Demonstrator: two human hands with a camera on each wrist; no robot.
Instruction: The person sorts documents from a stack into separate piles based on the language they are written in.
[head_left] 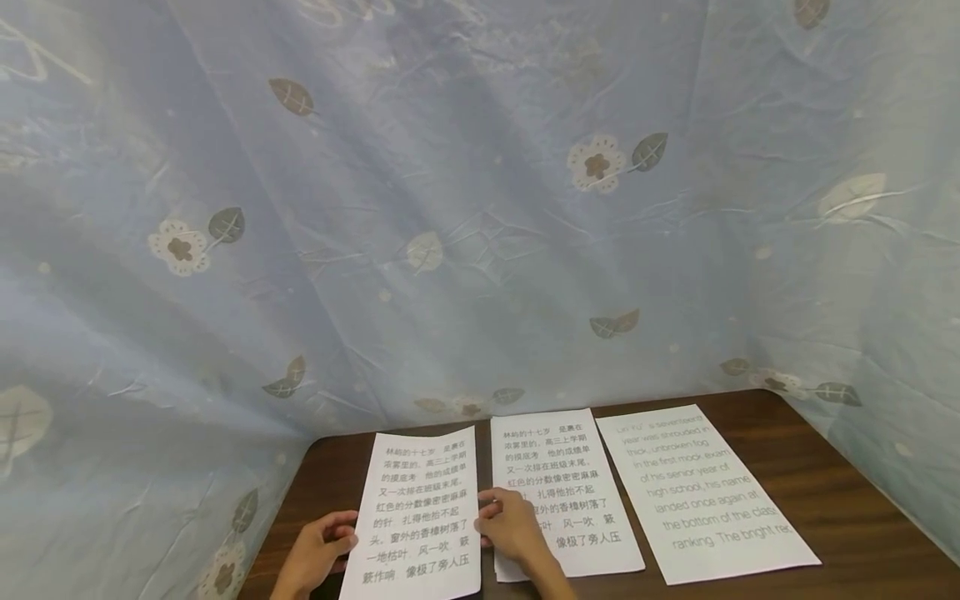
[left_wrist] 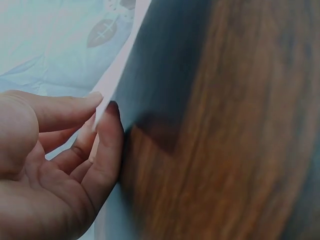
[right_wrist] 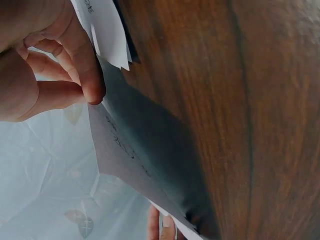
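Observation:
A white sheet of paper (head_left: pixel 420 508) printed with Chinese characters is held up off the table by both hands. My left hand (head_left: pixel 315 550) pinches its left edge between thumb and fingers; in the left wrist view the paper's edge (left_wrist: pixel 116 82) shows between them, above a dark shadow. My right hand (head_left: pixel 513 525) pinches the right edge; the right wrist view shows the sheet (right_wrist: pixel 117 150) bending down from thumb and finger. A stack of sheets (head_left: pixel 551 450) with the same text lies under and beside my right forearm, partly hidden by it.
A sheet with English text (head_left: pixel 705 492) lies at the right, beside the middle stack. All of it stands on a dark brown wooden table (head_left: pixel 757 417). A pale blue cloth (head_left: pixel 480 208) with leaves and flowers hangs behind and around the table.

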